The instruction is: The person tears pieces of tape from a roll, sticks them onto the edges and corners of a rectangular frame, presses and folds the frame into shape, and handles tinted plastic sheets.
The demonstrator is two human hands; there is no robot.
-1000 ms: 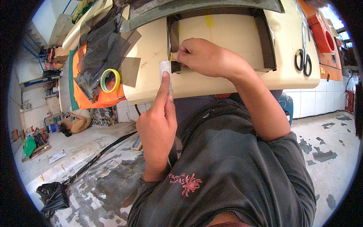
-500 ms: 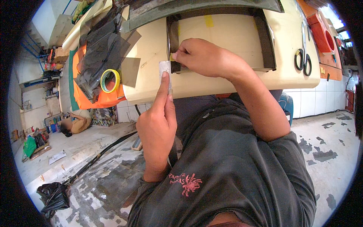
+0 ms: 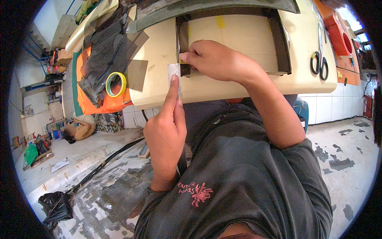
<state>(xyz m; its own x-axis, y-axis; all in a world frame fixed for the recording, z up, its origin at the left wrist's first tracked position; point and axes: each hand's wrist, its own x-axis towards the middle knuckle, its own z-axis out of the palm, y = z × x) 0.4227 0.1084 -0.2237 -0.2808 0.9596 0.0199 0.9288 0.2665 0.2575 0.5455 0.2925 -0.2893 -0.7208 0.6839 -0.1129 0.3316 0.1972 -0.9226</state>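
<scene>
Against the near left corner of a dark box-like frame [image 3: 283, 44], my left hand [image 3: 165, 129] holds a short metal ruler [image 3: 174, 71]. The index finger lies stretched along it, the thumb beside it. My right hand [image 3: 217, 61] reaches over the frame's near side, its fingers closed at the inner left wall. A small bit of yellow tape [image 3: 182, 58] shows at the tip of its thumb; the fingers hide the rest. Another yellow tape strip [image 3: 220, 22] lies inside the frame near the far side.
A yellow tape roll [image 3: 115, 84] and dark translucent sheets [image 3: 107, 51] lie at the left on orange material. Scissors [image 3: 319, 59] rest at the right, beside an orange-red part [image 3: 338, 36] with a round hole. A long dark strip [image 3: 215, 12] crosses the far side. A person [image 3: 81, 129] is low at far left.
My right thumb and fingertips have shifted very slightly at the frame's left wall. The left hand and ruler stay almost where they were.
</scene>
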